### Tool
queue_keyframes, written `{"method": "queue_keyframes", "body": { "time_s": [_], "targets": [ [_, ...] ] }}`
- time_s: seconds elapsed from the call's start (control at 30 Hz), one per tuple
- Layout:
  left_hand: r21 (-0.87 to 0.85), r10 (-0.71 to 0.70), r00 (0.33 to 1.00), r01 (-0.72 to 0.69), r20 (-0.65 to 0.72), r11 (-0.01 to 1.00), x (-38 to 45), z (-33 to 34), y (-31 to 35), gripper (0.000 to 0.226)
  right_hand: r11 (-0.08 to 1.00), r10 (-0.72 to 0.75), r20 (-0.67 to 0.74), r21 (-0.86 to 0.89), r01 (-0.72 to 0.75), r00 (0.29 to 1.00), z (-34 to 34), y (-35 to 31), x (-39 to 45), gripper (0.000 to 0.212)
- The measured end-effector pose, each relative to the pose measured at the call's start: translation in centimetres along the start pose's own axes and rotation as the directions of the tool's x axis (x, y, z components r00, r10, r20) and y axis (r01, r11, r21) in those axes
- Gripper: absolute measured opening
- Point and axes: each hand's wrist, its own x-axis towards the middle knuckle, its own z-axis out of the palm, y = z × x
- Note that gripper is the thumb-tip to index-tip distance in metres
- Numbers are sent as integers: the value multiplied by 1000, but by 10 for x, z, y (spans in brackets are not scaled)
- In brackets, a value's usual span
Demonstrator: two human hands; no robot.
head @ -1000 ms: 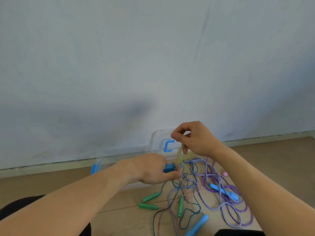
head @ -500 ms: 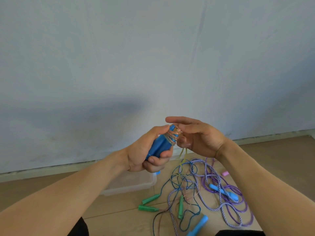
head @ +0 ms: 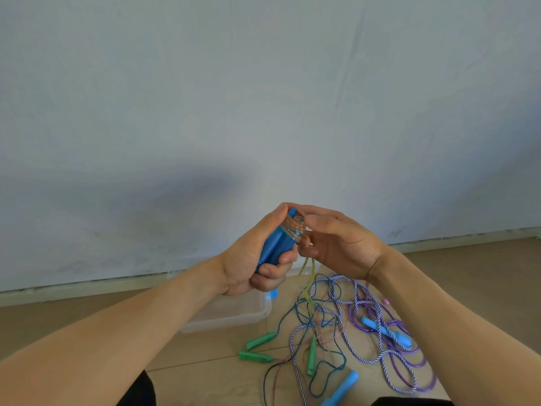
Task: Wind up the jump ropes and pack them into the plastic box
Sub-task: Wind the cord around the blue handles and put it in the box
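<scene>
Blue handles (head: 278, 244) gripped in left hand (head: 254, 259), raised before pale wall (head: 263, 98); fingers curled beneath, thumb laid along top. Yellowish cord (head: 295, 227) wound in several turns round upper end of handles. Right hand (head: 339, 244) just beside wound end, fingers extended and slightly bent, tips touching the coils; whether cord is pinched cannot be told. Loose cord trailing down from hands (head: 311, 273) to floor. Clear plastic box (head: 234, 315) on wooden floor (head: 468, 273) below left hand, against wall. Tangled ropes (head: 351, 317) on floor just right of box: striped white-purple, purple, dark blue. Green handles (head: 260, 341) and light blue handles (head: 386, 332) among them.
</scene>
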Motion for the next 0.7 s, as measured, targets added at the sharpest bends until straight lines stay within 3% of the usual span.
{"method": "queue_keyframes", "body": {
  "time_s": [0.3,0.53,0.7],
  "targets": [
    [-48,52,991,-58,-123,997,-2,8,5,67,995,-82,-39,-67,79,996,6,7,2,44],
    [-83,46,993,-56,-113,995,-4,8,7,69,997,-59,-46,-58,56,997,11,5,2,37],
    [99,55,955,-27,-291,995,2,8,4,72,998,-63,-329,-49,49,942,26,11,8,41]
  ]
}}
